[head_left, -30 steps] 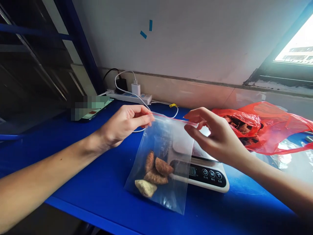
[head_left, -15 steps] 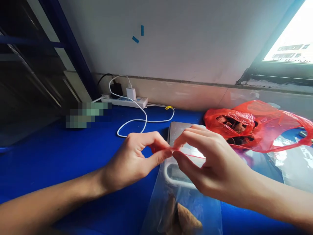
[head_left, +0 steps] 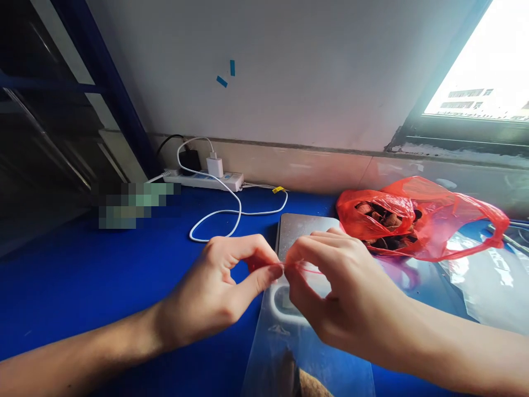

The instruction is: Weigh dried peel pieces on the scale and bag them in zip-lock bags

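My left hand (head_left: 237, 278) pinches the top left corner of a clear zip bag (head_left: 264, 353) between thumb and forefinger. Right beside it, my right hand (head_left: 334, 281) pinches the same top edge, where a thin red zip line runs. Brown, rough-skinned pieces (head_left: 312, 383) lie low in the bag, partly cut off by the bottom of the view. Behind the bag, a kitchen scale (head_left: 295, 226) with a metal top and a white-rimmed display rests on the blue table; my right hand hides part of it.
A red plastic bag (head_left: 430, 248) holding brown pieces sits at the back right, near more clear plastic bags (head_left: 487, 281). Along the wall lies a white power strip (head_left: 206, 179) with a charger (head_left: 214, 166) and a looped white cable (head_left: 237, 215). A window is at upper right.
The view has shifted slightly, so the background sits lower and further left. My fingertips stay close together on the bag's edge, with my right thumb and forefinger now drawn closer together.
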The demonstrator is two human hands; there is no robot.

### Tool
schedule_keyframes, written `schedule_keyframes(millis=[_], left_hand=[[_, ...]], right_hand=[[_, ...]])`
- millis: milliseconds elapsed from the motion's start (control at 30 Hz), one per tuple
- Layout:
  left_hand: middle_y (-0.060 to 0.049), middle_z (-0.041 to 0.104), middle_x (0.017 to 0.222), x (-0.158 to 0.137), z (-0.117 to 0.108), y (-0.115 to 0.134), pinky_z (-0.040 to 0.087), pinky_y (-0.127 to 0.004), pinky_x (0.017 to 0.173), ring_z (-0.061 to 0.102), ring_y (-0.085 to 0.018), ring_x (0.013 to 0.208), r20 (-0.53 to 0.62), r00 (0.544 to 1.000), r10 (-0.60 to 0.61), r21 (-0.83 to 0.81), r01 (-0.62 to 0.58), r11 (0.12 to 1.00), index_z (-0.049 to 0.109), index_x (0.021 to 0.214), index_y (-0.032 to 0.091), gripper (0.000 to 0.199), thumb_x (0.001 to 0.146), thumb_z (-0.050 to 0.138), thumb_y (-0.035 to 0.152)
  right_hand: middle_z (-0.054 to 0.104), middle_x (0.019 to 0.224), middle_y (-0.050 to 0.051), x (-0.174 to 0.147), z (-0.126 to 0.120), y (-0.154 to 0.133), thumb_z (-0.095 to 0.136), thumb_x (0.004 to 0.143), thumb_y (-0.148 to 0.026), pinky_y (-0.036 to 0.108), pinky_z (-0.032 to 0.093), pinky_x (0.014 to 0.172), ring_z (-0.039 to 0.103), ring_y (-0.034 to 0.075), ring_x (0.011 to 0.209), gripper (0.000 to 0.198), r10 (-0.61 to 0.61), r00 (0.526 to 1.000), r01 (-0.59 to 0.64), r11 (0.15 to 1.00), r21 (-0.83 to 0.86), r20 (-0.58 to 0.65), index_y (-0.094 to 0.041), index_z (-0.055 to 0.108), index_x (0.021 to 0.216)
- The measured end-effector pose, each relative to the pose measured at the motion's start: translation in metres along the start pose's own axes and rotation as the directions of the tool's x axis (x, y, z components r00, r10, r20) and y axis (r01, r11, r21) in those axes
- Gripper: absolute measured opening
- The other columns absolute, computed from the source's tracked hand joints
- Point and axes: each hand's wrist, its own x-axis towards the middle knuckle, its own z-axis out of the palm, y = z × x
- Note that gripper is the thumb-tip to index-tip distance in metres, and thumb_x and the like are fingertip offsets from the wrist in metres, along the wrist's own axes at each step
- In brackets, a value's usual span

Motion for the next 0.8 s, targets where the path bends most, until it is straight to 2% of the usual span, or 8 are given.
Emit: schedule_keyframes(millis=[167,300,433,500,600,633,700,800], left_hand=[[0.004,0.067,0.06,0.012,-0.015,-0.003,0.049,-0.018,0.056,0.062,-0.011,0.058,-0.087,0.996,-0.02,-0.065,0.014,0.998,0.067,0.067,0.021,0.014,0.08,0.065,0.021],[0.003,0.067,0.061,0.025,-0.036,-0.02,0.049,-0.021,0.055,0.061,-0.012,0.057,-0.148,0.988,-0.046,-0.07,0.036,0.997,0.066,0.068,0.021,0.01,0.077,0.067,0.024],[0.002,0.066,0.063,0.036,-0.07,-0.046,0.051,-0.025,0.059,0.061,-0.014,0.061,-0.221,0.973,-0.072,-0.071,0.058,0.996,0.068,0.069,0.022,0.012,0.072,0.076,0.03],[0.002,0.066,0.066,0.04,-0.092,-0.057,0.051,-0.025,0.061,0.061,-0.013,0.063,-0.325,0.943,-0.066,-0.092,0.038,0.995,0.067,0.072,0.022,0.017,0.07,0.078,0.035],[0.003,0.066,0.066,0.042,-0.12,-0.069,0.052,-0.023,0.06,0.06,-0.012,0.063,-0.301,0.944,-0.134,-0.086,0.114,0.99,0.065,0.074,0.021,0.024,0.072,0.08,0.039],[0.004,0.067,0.07,0.041,-0.127,-0.072,0.053,-0.022,0.064,0.062,-0.011,0.066,-0.316,0.939,-0.137,-0.064,0.123,0.99,0.066,0.079,0.02,0.022,0.076,0.078,0.038],[0.007,0.069,0.076,0.041,-0.136,-0.078,0.055,-0.02,0.073,0.065,-0.009,0.074,-0.344,0.928,-0.144,0.025,0.163,0.986,0.067,0.087,0.019,0.019,0.084,0.072,0.037],[0.008,0.07,0.077,0.041,-0.145,-0.086,0.055,-0.019,0.075,0.066,-0.009,0.077,-0.395,0.909,-0.135,0.177,0.22,0.959,0.068,0.093,0.018,0.022,0.085,0.072,0.039]], right_hand=[[0.067,0.065,-0.004,0.01,-0.007,0.01,0.058,0.08,-0.014,0.027,0.034,0.061,0.054,0.011,0.057,0.011,0.046,0.997,-0.046,0.999,-0.01,-0.057,-0.021,0.058,0.071],[0.069,0.066,-0.003,0.018,-0.009,0.024,0.055,0.081,-0.019,0.027,0.038,0.062,0.057,0.012,0.055,0.01,0.071,0.989,-0.081,0.994,-0.072,-0.131,-0.021,0.061,0.073],[0.067,0.064,0.0,0.025,-0.018,0.043,0.052,0.077,-0.024,0.027,0.04,0.058,0.058,0.014,0.056,0.011,0.128,0.974,-0.141,0.988,-0.058,-0.187,-0.021,0.059,0.069],[0.063,0.061,0.0,0.029,-0.026,0.056,0.052,0.075,-0.025,0.027,0.039,0.055,0.056,0.014,0.055,0.011,0.175,0.954,-0.189,0.981,-0.036,-0.245,-0.022,0.057,0.066],[0.061,0.062,0.001,0.035,-0.037,0.079,0.052,0.078,-0.027,0.028,0.04,0.053,0.054,0.015,0.056,0.013,0.25,0.908,-0.257,0.966,0.026,-0.335,-0.022,0.057,0.067],[0.063,0.066,0.002,0.036,-0.037,0.086,0.052,0.08,-0.027,0.028,0.042,0.055,0.056,0.017,0.059,0.012,0.24,0.905,-0.251,0.968,0.015,-0.351,-0.022,0.058,0.07],[0.069,0.079,0.006,0.037,-0.035,0.097,0.052,0.083,-0.026,0.033,0.049,0.065,0.063,0.021,0.072,0.011,0.141,0.923,-0.189,0.976,-0.104,-0.357,-0.021,0.061,0.079],[0.071,0.102,0.013,0.035,-0.027,0.107,0.053,0.089,-0.026,0.044,0.053,0.083,0.067,0.029,0.098,0.017,-0.022,0.947,-0.091,0.938,-0.334,-0.319,-0.02,0.064,0.1]])
